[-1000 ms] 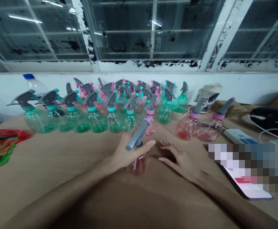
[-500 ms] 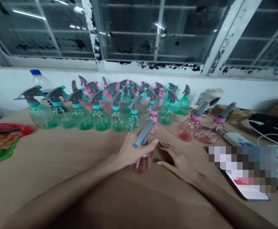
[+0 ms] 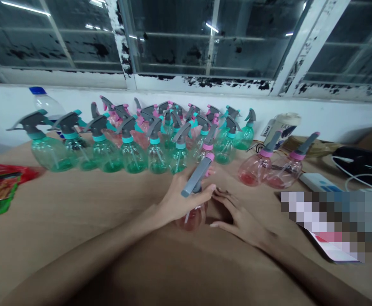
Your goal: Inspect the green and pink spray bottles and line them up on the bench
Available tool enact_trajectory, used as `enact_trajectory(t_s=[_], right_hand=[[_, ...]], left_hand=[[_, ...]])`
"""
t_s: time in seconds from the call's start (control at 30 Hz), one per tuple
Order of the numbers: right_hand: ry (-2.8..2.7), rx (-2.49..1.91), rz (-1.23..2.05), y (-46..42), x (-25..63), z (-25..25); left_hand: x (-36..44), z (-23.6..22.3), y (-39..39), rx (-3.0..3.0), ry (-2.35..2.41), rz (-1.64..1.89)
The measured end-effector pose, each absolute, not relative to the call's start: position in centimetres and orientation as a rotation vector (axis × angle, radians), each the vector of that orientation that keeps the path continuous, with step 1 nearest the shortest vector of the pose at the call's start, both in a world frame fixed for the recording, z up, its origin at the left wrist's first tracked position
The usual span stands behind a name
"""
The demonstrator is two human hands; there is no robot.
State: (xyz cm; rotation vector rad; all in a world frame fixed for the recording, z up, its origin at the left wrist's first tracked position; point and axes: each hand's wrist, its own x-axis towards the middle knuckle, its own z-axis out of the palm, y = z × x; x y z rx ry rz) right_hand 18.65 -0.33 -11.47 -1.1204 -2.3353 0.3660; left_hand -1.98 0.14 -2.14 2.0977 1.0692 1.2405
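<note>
A pink spray bottle (image 3: 191, 220) with a grey trigger head and pink collar stands on the table in front of me. My left hand (image 3: 177, 196) is closed around its upper part, below the grey head, and covers the neck. To the right of the bottle lies my right hand (image 3: 243, 219), its fingers stretched toward the bottle with nothing in them. Whether its fingertips touch the bottle I cannot tell. Just behind are several green spray bottles (image 3: 134, 157) in a row, with pink ones among and behind them. Two more pink spray bottles (image 3: 254, 170) stand at the right.
A red and green food packet (image 3: 1, 187) lies at the left edge. Behind the row stands a clear bottle with a blue cap (image 3: 38, 90). On the right are a paper cup (image 3: 283, 127), a blurred-out flat device (image 3: 329, 229), a power strip (image 3: 319, 185) and cables. Windows rise behind.
The view has shifted slightly. My left hand keeps its hold on the pink spray bottle, and my right hand stays beside it with little movement.
</note>
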Motion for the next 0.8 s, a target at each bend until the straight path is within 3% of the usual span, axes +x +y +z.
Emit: enact_trajectory(t_s=[0.47,0.8], right_hand=[[-2.194,-1.122,0.778,-3.5,15.3,-10.1],[-1.903,-1.162,0.634,-4.0,10.8,-7.4]], left_hand=[[-2.1,-1.3,0.3,2.14,1.094,1.171],[-2.9,-1.5,0.3,2.09,1.023,1.116]])
